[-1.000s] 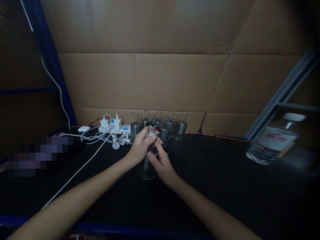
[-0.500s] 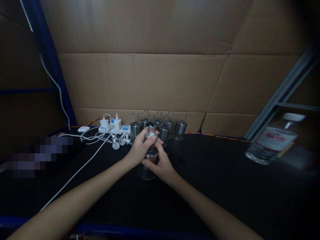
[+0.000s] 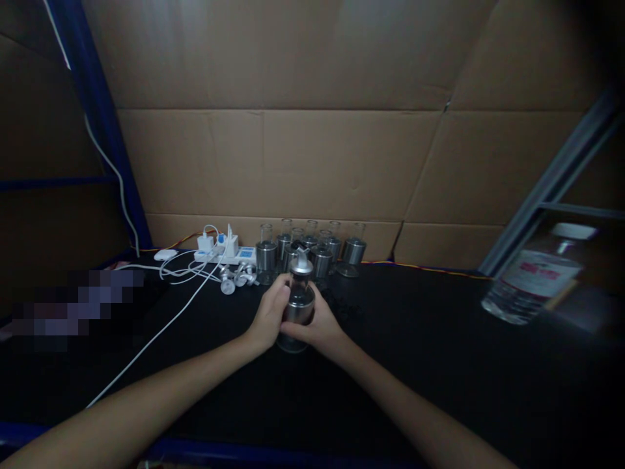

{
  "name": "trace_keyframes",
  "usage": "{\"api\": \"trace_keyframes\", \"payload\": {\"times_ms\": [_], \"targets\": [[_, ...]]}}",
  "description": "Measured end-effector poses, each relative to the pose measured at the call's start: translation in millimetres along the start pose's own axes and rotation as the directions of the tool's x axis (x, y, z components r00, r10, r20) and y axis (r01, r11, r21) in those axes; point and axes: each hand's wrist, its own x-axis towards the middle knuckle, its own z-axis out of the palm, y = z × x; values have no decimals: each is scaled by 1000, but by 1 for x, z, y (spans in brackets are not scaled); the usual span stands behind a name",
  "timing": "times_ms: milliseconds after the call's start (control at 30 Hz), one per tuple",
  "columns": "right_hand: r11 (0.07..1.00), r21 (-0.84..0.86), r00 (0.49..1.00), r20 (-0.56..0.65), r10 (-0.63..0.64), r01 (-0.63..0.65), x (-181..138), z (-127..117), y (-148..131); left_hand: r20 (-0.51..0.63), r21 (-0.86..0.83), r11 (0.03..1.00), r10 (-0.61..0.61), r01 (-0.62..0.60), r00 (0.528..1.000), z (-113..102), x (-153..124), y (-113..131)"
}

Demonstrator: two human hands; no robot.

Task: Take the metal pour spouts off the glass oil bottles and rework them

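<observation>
Between my hands an oil bottle (image 3: pixel 299 306) of clear glass with a metal sleeve stands nearly upright on the black tabletop. A silver pourer cap (image 3: pixel 301 263) with a dark tip tops its neck. My left hand (image 3: pixel 269 314) wraps its left side, near the shoulder. Closed around the right side is my right hand (image 3: pixel 323 322), its thumb across the sleeve. The far fingers of both hands are hidden behind the bottle. Several similar bottles without caps (image 3: pixel 353 249) stand in a cluster behind it. Loose silver pourer caps (image 3: pixel 228 285) lie to the left of that cluster.
A white power strip (image 3: pixel 244 255) with plugged chargers and tangled white cables sits at back left. Small dark pieces (image 3: pixel 346 306) lie right of my hands. A large clear water jug (image 3: pixel 537 277) is at far right. Cardboard panels (image 3: pixel 336 163) back the table.
My left hand has moved down from the pourer cap to the bottle's body, leaving the cap uncovered. My right hand stays around the bottle.
</observation>
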Motion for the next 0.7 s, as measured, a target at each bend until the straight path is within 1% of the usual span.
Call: {"api": "trace_keyframes", "payload": {"times_ms": [67, 167, 533, 700], "targets": [[999, -41, 999, -39, -18, 16, 0, -1, -2, -34, -35, 999, -27, 26, 999, 1, 0, -7], [998, -68, 998, -67, -18, 14, -1, -1, -4, -28, -46, 996, -77, 76, 997, 2, -1, -14], [987, -157, 988, -154, 12, -36, -7, 5, -11, 2, -18, 998, -65, 65, 998, 1, -2, -13], [984, -177, 981, -194, -21, -14, -9, 8, -11, 30, -34, 998, -47, 48, 998, -2, -2, -10]]}}
